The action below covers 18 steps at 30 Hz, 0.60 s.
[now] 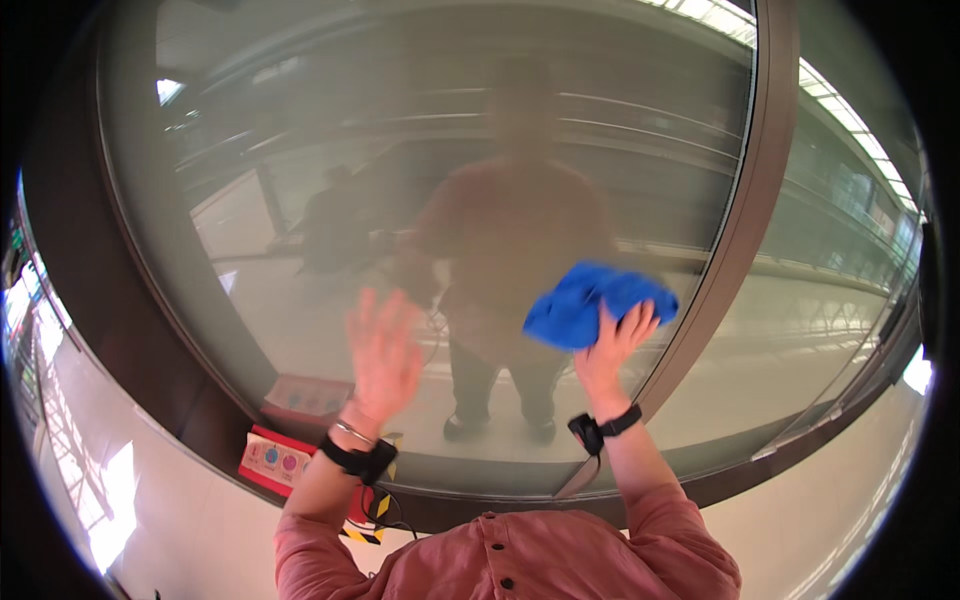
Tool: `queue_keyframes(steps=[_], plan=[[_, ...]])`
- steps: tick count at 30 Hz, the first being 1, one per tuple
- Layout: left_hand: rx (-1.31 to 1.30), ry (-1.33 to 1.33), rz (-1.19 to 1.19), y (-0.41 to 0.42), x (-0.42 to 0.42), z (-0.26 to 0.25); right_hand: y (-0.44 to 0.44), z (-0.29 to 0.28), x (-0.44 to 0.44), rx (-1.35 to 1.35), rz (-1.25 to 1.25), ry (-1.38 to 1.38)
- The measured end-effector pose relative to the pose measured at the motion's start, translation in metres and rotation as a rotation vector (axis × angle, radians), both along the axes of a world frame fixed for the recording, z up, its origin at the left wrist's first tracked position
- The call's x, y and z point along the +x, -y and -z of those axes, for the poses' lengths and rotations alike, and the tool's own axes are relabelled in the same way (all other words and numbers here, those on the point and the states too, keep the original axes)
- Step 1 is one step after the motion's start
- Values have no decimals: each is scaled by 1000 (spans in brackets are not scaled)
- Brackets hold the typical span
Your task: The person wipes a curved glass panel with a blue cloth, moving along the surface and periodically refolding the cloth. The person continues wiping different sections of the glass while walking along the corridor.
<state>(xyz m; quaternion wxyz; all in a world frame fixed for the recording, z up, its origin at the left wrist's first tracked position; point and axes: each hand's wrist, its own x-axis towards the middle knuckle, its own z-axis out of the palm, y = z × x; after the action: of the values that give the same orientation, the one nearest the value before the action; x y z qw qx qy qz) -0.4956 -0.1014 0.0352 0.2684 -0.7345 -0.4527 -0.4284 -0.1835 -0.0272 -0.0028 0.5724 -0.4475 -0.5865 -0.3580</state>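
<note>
A blue cloth (pixel 581 304) lies bunched under the fingers of my right hand (pixel 609 349), against a large glass panel (pixel 300 187) close to its right frame. My left hand (pixel 384 352) is raised before the lower left part of the glass, fingers spread, holding nothing. It looks blurred, and whether it touches the pane I cannot tell. Black straps with small devices sit on both wrists, and a thin bracelet is on the left one. The pane shows a dim reflection of a standing figure.
A dark frame (pixel 161 360) bounds the glass at left, a brown upright (pixel 761 202) at right. More glass (pixel 817 285) continues beyond it. At lower left stands a red box (pixel 259 461) bearing pictures, beside yellow-and-black striped tape (pixel 364 535). Pale floor (pixel 217 547) shows below.
</note>
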Motion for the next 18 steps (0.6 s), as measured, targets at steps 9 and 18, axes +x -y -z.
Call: queue_keyframes(steps=[9,18], plan=[[264,89,-221,-76,-148,-65,-11,-162,-166,139,-210,670],[272,74,-166,-93,-169,-51,-55,-286,-22,396,333,-81]])
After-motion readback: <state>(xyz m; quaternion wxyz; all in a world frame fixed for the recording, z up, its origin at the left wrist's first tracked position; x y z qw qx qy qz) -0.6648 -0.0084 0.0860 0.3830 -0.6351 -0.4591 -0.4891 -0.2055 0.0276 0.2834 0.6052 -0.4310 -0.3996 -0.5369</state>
